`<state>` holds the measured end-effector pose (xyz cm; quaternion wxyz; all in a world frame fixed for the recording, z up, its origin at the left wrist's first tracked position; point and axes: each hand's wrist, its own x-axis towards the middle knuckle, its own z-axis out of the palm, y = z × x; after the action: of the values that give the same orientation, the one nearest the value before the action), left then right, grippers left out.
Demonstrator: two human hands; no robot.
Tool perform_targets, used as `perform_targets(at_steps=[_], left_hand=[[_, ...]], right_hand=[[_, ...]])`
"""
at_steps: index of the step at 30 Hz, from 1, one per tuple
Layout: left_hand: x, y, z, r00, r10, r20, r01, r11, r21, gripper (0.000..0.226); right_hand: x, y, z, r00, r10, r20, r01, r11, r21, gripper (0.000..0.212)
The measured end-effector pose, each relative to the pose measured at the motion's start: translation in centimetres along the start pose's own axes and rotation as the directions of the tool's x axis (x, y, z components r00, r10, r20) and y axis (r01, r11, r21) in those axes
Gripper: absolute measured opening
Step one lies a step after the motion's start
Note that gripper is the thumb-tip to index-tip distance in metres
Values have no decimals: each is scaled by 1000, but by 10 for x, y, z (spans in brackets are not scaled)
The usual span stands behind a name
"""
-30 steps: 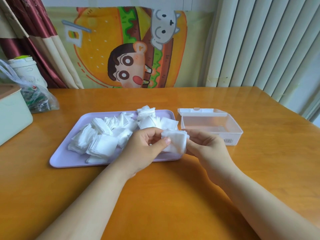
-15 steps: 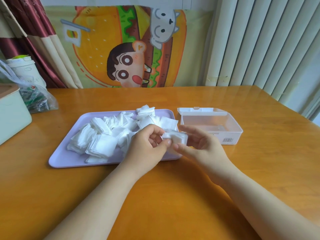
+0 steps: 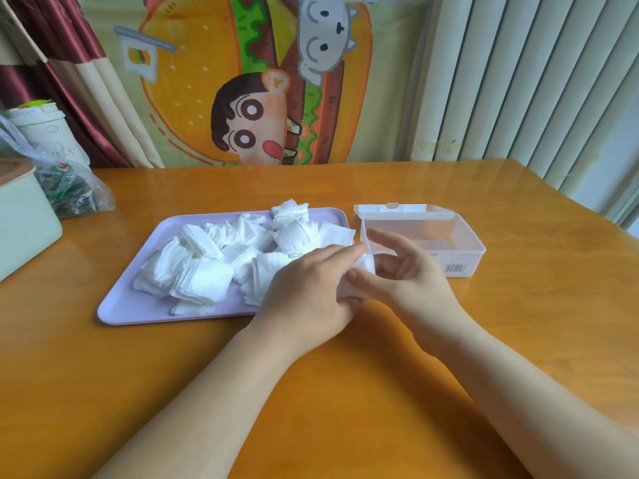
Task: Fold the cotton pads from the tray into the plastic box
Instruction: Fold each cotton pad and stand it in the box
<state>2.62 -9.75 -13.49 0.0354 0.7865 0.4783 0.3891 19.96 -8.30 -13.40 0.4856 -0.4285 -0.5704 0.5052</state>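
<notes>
Pinching one pad (image 3: 366, 263) between both hands, I have it bunched small at the near left corner of the box (image 3: 465, 248). My left hand (image 3: 307, 288) lies knuckles-up with its fingertips pressed onto the pad from the side away from the box; my right hand (image 3: 404, 271) closes thumb and forefinger on the box-side edge, the other fingers lifted and fanned toward the box. Only a small white scrap shows between them, so I cannot tell how many folds it has.

I judge the pad to be nearly weightless, soft and limp, with no stiffness of its own: it will hold a crease only while pressed, and may spring open once released. Its fibrous face should grip skin well, so slipping is unlikely, but hard pulling could tear or fluff it. The best hold, I think, is across the folded edge with the flat of thumb and forefinger, keeping the layers shut until it lies down.

The box stands open and looks empty, its lid hinged back on the far side. Left of the box, almost touching it, the tray (image 3: 121, 311) carries the loose heap of pads (image 3: 207, 267), some overlapping, a few leaning on the rim nearest the box. Both rest on the surface (image 3: 345, 392).
</notes>
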Motion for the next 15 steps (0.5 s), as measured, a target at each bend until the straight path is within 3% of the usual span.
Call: perform_targets(at_steps=[2, 5, 7, 10, 15], left_hand=[[1, -4, 2, 998, 46, -32, -45, 999, 22, 57], [1, -6, 4, 998, 52, -18, -53, 998, -37, 67], [0, -9, 0, 999, -30, 12, 31, 998, -56, 73], [2, -21, -4, 978, -200, 52, 196, 977, 86, 49], [11, -22, 1, 928, -348, 132, 317, 925, 212, 41]], right_hand=[[0, -3, -3, 998, 46, 52, -49, 998, 45, 60], [-1, -3, -6, 993, 62, 98, -66, 997, 38, 24], [1, 0, -6, 999, 45, -18, -45, 999, 8, 13], [6, 2, -10, 983, -9, -184, -2, 998, -63, 8], [7, 11, -9, 968, -35, -249, -2, 989, -145, 6]])
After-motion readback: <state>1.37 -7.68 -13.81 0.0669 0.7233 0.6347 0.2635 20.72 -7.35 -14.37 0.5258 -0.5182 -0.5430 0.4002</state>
